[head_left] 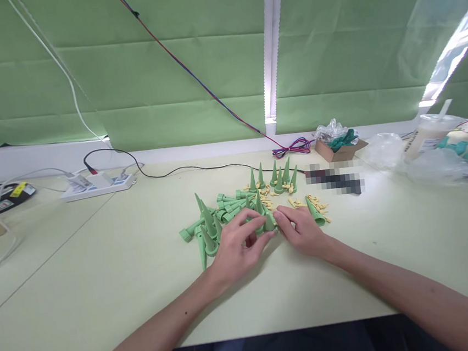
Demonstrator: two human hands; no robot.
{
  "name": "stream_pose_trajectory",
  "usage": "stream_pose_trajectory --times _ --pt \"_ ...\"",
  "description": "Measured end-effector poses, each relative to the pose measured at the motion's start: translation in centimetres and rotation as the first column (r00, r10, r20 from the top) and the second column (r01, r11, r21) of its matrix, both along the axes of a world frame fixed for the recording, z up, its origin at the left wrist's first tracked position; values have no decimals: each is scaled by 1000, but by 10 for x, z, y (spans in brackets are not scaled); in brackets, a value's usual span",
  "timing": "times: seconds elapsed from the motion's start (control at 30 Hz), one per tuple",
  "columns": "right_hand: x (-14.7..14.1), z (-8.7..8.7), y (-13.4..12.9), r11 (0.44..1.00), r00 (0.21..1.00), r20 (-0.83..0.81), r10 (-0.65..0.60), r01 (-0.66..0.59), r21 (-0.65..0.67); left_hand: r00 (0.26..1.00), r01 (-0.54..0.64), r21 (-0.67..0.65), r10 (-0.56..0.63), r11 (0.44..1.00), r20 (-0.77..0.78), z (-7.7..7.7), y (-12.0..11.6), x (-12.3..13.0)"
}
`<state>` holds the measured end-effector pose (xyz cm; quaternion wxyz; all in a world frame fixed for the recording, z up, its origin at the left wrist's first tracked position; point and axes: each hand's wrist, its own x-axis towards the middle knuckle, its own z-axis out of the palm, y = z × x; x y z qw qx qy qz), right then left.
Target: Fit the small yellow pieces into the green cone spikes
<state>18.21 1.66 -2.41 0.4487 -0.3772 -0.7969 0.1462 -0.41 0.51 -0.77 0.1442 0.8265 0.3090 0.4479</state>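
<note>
Two hands meet at one green cone (pixel 269 224), which stands on the surface (pixel 332 293) at the near side of the cluster. The fingers of your left hand (pixel 239 244) grasp it; those of your right hand (pixel 302 230) seem to pinch a yellow piece (pixel 275 223), mostly hidden, against its side. Press off-centre and the piece could slip or the cone tip; your left knuckles could topple the neighbouring upright cones (pixel 208 222). Farther back, an open cardboard box (pixel 335 156) contains green material (pixel 341 141) and clear plastic (pixel 330 129).

Pale table (pixel 125 291) beneath green cones (pixel 207 220), small yellow pieces (pixel 275 192), white power strip (pixel 98 187), cardboard box (pixel 329 152)
</note>
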Motion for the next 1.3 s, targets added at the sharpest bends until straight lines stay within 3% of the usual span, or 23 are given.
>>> stream_pose_trajectory --times 0.17,0.43,0.67,0.77,0.87,1.03,1.17,1.3 --pt "-1 1 0 999 1000 6 -20 20 29 998 -17 -30 15 999 -69 0 -1 -2" --pt "-3 4 -3 998 997 -53 -57 57 5 999 -28 -43 27 999 -38 1 -2 1" --pt "-1 3 -4 992 974 -192 -122 128 15 998 -67 -125 68 990 5 6 -3 1" --pt "-1 4 -5 991 967 -227 -118 131 39 999 -30 -216 22 976 -38 8 -3 1" --pt "-1 3 -6 993 971 -223 -90 103 50 999 6 -382 -25 924 -46 9 -3 2" --pt "0 0 -7 995 978 -206 -32 51 88 994 110 -635 -77 765 80 8 -3 3" --pt "-1 -1 -6 999 989 -146 9 -2 45 988 154 -708 -102 690 115 8 -2 3" --pt "0 0 -4 998 986 -154 63 -61 19 988 155 -724 -120 672 100 8 -2 4"
